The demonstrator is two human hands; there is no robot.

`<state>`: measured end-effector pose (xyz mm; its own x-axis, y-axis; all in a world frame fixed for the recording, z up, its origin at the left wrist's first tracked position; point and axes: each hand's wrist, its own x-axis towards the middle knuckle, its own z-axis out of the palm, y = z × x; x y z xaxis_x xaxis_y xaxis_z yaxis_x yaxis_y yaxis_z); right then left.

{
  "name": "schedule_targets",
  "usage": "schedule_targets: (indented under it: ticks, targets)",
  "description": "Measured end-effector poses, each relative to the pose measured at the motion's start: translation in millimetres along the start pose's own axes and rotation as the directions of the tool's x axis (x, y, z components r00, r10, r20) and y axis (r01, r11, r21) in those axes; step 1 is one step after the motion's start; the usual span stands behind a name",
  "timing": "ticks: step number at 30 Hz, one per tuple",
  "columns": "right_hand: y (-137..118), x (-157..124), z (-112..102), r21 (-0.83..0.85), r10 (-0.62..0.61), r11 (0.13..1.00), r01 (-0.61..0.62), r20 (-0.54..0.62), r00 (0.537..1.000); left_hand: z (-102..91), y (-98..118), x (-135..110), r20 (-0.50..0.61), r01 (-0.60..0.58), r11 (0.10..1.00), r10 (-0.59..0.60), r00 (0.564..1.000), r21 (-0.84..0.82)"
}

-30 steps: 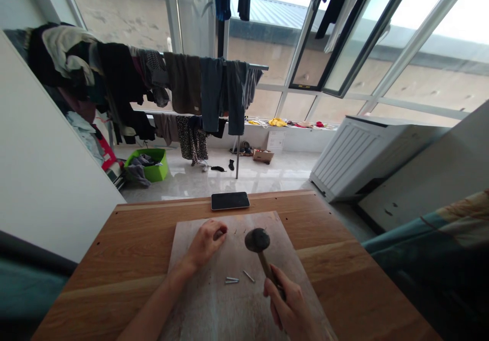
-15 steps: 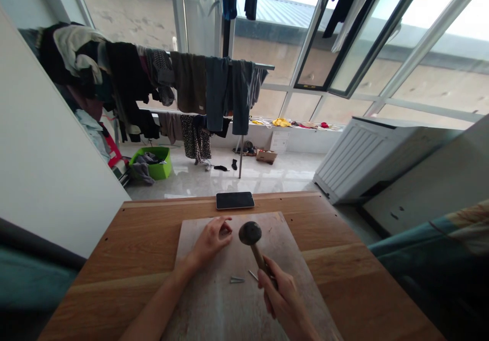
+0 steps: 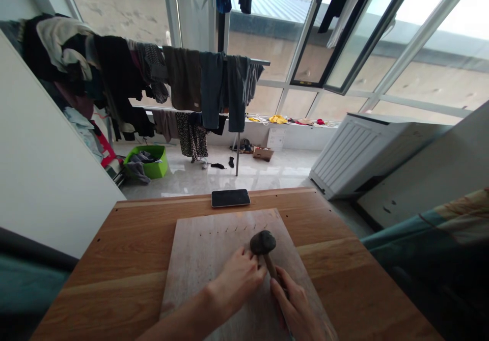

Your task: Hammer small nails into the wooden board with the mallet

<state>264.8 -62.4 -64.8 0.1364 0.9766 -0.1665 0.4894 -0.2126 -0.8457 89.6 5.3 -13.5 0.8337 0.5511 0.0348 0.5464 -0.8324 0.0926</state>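
Note:
My right hand (image 3: 293,300) is wrapped round the wooden handle of a mallet (image 3: 263,242) with a dark head, raised above a pale wooden board (image 3: 193,267). Just left of the mallet is my left hand (image 3: 242,276), low over the board with its fingers curled down; the fingertips and anything between them are hidden. Across the far part of the board runs a row of several small nails (image 3: 236,228), some tilted, the leftmost showing only as dark dots. The loose nails seen earlier are out of sight now, in the area my left hand covers.
The board lies on a brown wooden table (image 3: 126,249). Beyond its far edge rests a black-screened phone (image 3: 231,198). Past the table are a green tub (image 3: 156,168) with cloth, a clothes rack hung with laundry (image 3: 183,79), and a white ribbed cabinet (image 3: 355,150) at the right.
My left hand has moved from the board's far part toward me and to the right, uncovering the row of nails. The mallet has shifted slightly right and nearer. The view has turned a little.

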Motion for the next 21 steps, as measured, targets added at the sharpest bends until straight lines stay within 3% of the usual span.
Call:
schedule_targets:
  ticks: [3, 6, 10, 12, 16, 18, 21]
  targets:
    - [-3, -2, -2, 0.001, 0.016, 1.000, -0.016, 0.021, 1.000, -4.3, -4, 2, 0.036, -0.029, 0.999, 0.030, 0.999, -0.016]
    - [-3, -4, 0, 0.040, 0.052, 0.998, -0.053, 0.025, 0.998, -15.4, -21, -7, 0.058, -0.037, 0.981, 0.049, 0.997, -0.192]
    - [-2, -4, 4, 0.125, 0.053, 0.990, -0.061, 0.061, 0.997, -23.0, -62, -27, -0.042, 0.104, 0.842, -0.149, 0.988, -0.530]
    - [-2, -3, 5, 0.165, 0.045, 0.984, -0.060, 0.093, 0.995, -18.5, -84, -36, -0.143, 0.159, 0.749, -0.321, 0.936, -0.644]
    - [-2, -1, 4, 0.179, 0.041, 0.982, -0.061, 0.112, 0.993, 2.3, -111, -45, -0.245, 0.233, 0.620, -0.586, 0.772, -0.749]
    - [-2, -1, 4, 0.173, 0.044, 0.983, -0.062, 0.107, 0.993, 11.5, -114, -46, -0.252, 0.249, 0.620, -0.606, 0.755, -0.744]
    - [-2, -2, 5, 0.177, 0.048, 0.982, -0.064, 0.094, 0.994, 17.6, -113, -46, -0.281, 0.256, 0.687, -0.567, 0.774, -0.680]
